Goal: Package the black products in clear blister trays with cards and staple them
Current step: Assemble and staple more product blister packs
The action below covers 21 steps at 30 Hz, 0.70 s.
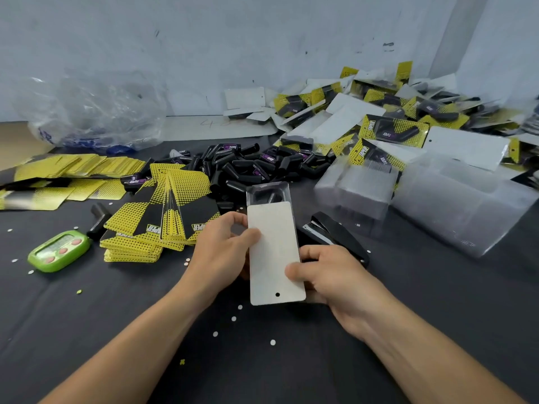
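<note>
Head view. The worktop point(87, 316) is covered with a dark grey cloth and backs onto a pale, scuffed wall point(204, 39). Small white paper discs point(272, 342) lie scattered over the near half of the cloth.

A crumpled clear plastic bag point(93, 112) sits at the far left corner. Card stacks point(163, 217), glossy, rectangular and printed with yellow dots on black, fan out across the left half. A rounded green timer point(58, 252) with 3 pink buttons lies near the left edge, just beside the card stacks. The loose black products point(245, 167), matte and angled, are heaped at the centre towards the far edge. Tray stacks point(452, 205) of clear moulded plastic stand along the right side, and finished packs point(393, 112) are piled in the far right corner against the wall. A black stapler point(335, 234) lies right of centre, its near end just behind the right hand.

At the centre, 1 clear blister tray point(267, 193) is held above the cloth, with 1 black product visible in its far end. A card point(274, 252), plain white side up with 1 punched hole at its near end, covers the rest of the tray.

The left hand point(221, 252) grips the card's left edge, thumb on the white face, fingers curled. The right hand point(329, 275) grips the near right edge, thumb on top, fingers underneath.
</note>
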{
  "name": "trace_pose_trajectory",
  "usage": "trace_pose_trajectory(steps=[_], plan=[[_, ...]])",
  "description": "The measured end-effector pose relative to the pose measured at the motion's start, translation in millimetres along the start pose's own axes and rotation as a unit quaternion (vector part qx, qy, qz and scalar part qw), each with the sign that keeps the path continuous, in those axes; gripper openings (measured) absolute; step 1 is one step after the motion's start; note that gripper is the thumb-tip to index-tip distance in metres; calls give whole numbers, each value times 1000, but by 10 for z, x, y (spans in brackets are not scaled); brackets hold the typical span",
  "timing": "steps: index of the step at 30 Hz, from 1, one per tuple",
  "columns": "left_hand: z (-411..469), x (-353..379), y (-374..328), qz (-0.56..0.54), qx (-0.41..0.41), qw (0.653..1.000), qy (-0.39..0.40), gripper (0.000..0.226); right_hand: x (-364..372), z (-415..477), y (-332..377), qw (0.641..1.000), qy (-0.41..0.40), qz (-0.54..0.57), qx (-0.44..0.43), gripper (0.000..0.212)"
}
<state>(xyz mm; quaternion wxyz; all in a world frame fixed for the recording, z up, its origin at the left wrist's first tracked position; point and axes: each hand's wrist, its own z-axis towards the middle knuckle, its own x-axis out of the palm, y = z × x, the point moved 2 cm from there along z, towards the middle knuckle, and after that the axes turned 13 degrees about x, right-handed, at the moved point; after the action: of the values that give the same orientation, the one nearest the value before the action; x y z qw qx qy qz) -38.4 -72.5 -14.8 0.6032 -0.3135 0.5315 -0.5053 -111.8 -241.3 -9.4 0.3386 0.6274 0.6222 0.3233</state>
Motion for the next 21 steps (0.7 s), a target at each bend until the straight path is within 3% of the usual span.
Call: trace_pose_trajectory(steps=[3, 5, 8, 12, 14, 16, 19, 21], plan=[[13, -8, 32, 14, 18, 1000, -18, 14, -1, -40, 1, 1000, 12, -14, 2, 20], [31, -19, 27, -92, 0, 996, -1, 7, -22, -80, 4, 998, 18, -63, -5, 27], [76, -49, 49, -215, -45, 975, 17, 51, -34, -138, -1, 993, 20, -115, -6, 35], [81, -76, 39, -234, -46, 971, -13, 36, -22, -129, -46, 995, -13, -100, -8, 47], [88, -91, 40, -240, -37, 970, -26, 33, 1, -144, -49, 996, 5, -85, -22, 35], [108, -109, 40, -257, -28, 965, -31, 33, 21, -162, -40, 994, 38, -92, -37, 5], [127, -113, 45, -257, -24, 966, -34, 32, 6, -138, -38, 994, 22, -95, -39, 12], [136, -107, 52, -226, -21, 972, -56, 26, -9, -120, -9, 990, -53, -113, -69, 12]])
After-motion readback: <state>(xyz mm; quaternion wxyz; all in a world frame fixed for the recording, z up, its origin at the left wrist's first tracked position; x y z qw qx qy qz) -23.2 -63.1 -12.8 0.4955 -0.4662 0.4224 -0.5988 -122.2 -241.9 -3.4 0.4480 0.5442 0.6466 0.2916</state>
